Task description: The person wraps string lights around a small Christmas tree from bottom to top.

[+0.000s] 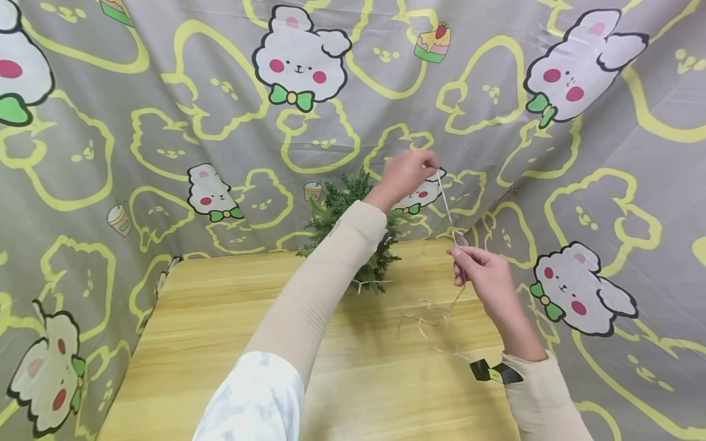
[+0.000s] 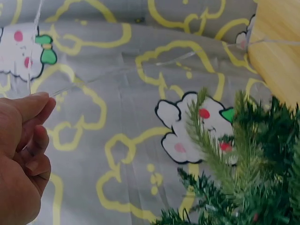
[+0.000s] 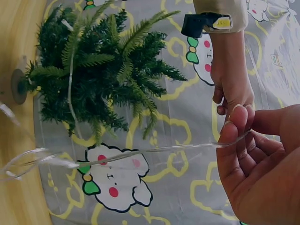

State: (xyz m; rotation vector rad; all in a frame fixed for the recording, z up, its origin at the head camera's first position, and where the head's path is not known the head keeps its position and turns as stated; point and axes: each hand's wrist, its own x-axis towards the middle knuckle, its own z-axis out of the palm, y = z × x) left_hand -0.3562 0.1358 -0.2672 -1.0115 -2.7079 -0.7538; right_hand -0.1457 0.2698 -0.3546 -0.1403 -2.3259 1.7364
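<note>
A strand of thin, clear-wired string lights [image 1: 445, 202] runs between the two hands. My left hand [image 1: 405, 174] is raised beyond the small green artificial Christmas tree [image 1: 344, 202] and pinches the wire between thumb and fingertips. Lower and to the right, my right hand [image 1: 488, 278] pinches the same strand; in the right wrist view the wire [image 3: 178, 147] trails from those fingers toward the table. More of the strand hangs in loose loops below the right hand. One length lies across the tree's branches [image 3: 93, 70]. My left forearm hides part of the tree in the head view.
The tree stands near the far edge of a wooden table [image 1: 220, 318], on a round base [image 3: 18, 86]. A grey curtain [image 1: 220, 153] with cartoon rabbits surrounds the table's back and sides. A black wrist device [image 1: 493, 372] sits on the right sleeve.
</note>
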